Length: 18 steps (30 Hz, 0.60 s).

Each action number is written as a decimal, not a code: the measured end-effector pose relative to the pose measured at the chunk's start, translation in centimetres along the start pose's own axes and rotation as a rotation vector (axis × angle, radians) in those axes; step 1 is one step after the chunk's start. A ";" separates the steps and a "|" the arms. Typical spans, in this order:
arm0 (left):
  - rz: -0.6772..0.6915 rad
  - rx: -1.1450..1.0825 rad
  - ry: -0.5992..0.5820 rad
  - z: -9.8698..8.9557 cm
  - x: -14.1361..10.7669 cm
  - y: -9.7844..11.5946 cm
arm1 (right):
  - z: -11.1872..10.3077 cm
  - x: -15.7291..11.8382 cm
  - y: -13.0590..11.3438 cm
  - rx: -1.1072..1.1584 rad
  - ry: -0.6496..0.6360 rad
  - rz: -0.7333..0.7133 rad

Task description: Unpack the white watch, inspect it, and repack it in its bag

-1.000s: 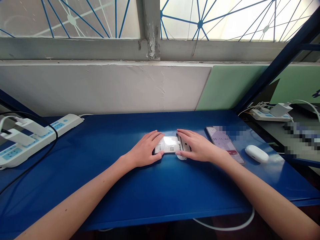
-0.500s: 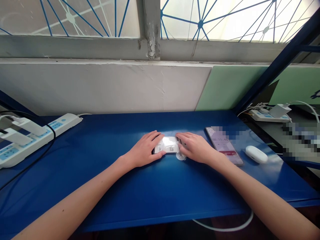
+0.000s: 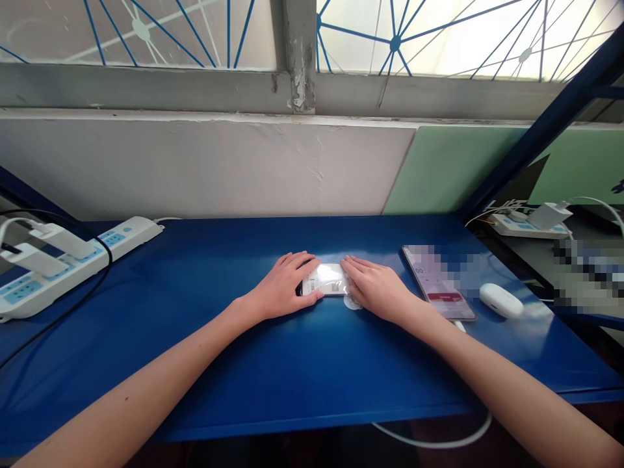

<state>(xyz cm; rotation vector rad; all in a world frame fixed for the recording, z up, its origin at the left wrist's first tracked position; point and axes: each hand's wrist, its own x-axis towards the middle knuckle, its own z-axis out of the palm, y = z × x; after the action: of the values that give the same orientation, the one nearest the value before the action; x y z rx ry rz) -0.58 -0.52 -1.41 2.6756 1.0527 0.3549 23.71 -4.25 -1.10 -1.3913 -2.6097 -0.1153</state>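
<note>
A flat, phone-sized slab (image 3: 327,281) lies on the blue desk, its top silvery and shiny under clear film with printed labels. My left hand (image 3: 283,286) holds its left end, thumb along the near edge and fingers at the far edge. Over the right end rests my right hand (image 3: 374,287), fingers stretched out and side by side, hiding that end. Part of a round whitish patch (image 3: 351,303) shows under the right fingers' near side; whether it is a sticker or a tab I cannot tell.
Right of my hands lie a phone (image 3: 441,286) with a lit screen and a white earbud case (image 3: 501,300). A white power strip (image 3: 117,242) with plugged-in chargers and a black cable (image 3: 103,276) runs along the left. The desk (image 3: 273,380) meets a wall behind.
My right hand has flattened over the slab's right end: its thumb, visible before, is now hidden. My left hand keeps its hold. The view has shifted slightly.
</note>
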 end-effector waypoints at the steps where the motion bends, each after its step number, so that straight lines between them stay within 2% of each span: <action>1: 0.005 0.001 0.004 0.0 0.0 0.0 | 0.0 0.0 0.0 -0.001 -0.011 0.001; 11: 0.013 -0.005 0.012 0.3 0.2 -0.4 | -0.2 0.2 -0.6 -0.018 -0.090 0.047; 18: 0.009 -0.008 0.009 0.0 0.1 -0.2 | -0.4 0.0 0.3 0.116 -0.068 0.152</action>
<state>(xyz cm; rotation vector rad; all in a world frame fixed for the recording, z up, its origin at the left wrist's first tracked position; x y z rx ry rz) -0.59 -0.32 -1.49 2.6747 1.0394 0.3721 23.95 -4.14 -0.74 -1.5709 -2.5071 0.1043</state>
